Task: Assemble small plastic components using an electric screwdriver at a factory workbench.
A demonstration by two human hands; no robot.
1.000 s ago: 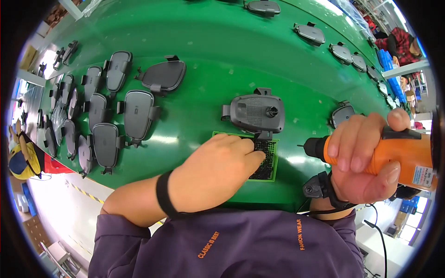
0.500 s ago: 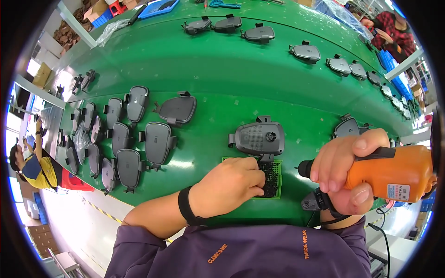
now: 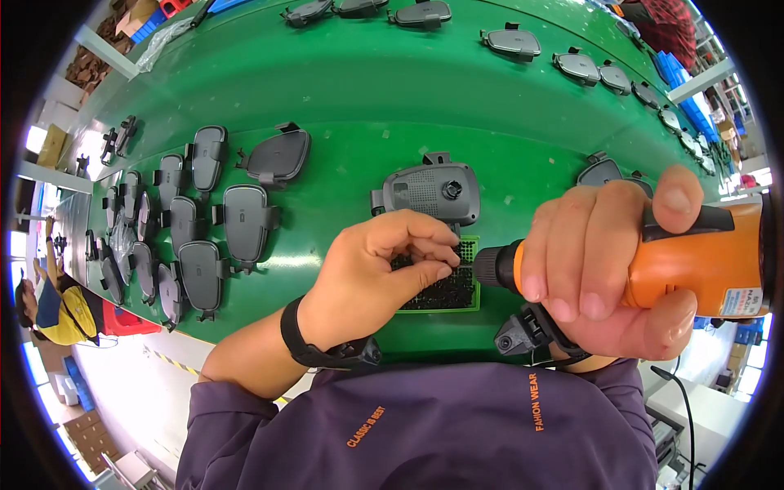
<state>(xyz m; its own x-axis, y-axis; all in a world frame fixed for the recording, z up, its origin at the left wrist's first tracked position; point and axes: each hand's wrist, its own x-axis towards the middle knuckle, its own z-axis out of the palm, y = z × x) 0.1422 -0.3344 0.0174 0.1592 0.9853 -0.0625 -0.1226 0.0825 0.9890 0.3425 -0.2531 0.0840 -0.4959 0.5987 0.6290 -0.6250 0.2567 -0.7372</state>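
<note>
My right hand (image 3: pixel 596 261) is wrapped around an orange electric screwdriver (image 3: pixel 735 253), its black nose (image 3: pixel 496 266) pointing left. Just off that nose, my left hand (image 3: pixel 359 265) pinches thumb and forefinger together; whatever is between the fingertips is too small to make out. Below the pinch sits a green tray (image 3: pixel 477 282) of small black parts that look like screws, partly hidden by my left hand. Directly beyond it lies a dark grey phone holder (image 3: pixel 408 194), back side up, with a round black knob near its right end.
Several finished-looking phone holders (image 3: pixel 247 222) lie face up at my left, and another row (image 3: pixel 510 41) runs along the far side. One more holder (image 3: pixel 603 171) lies beyond my right hand. A person in yellow (image 3: pixel 69 314) is at the far left, another in red plaid (image 3: pixel 665 33) at far right.
My left hand has lifted from the tray, fingertips pinched. The screwdriver has come left, its nose now close to those fingertips. The view has shifted, so the table appears higher.
</note>
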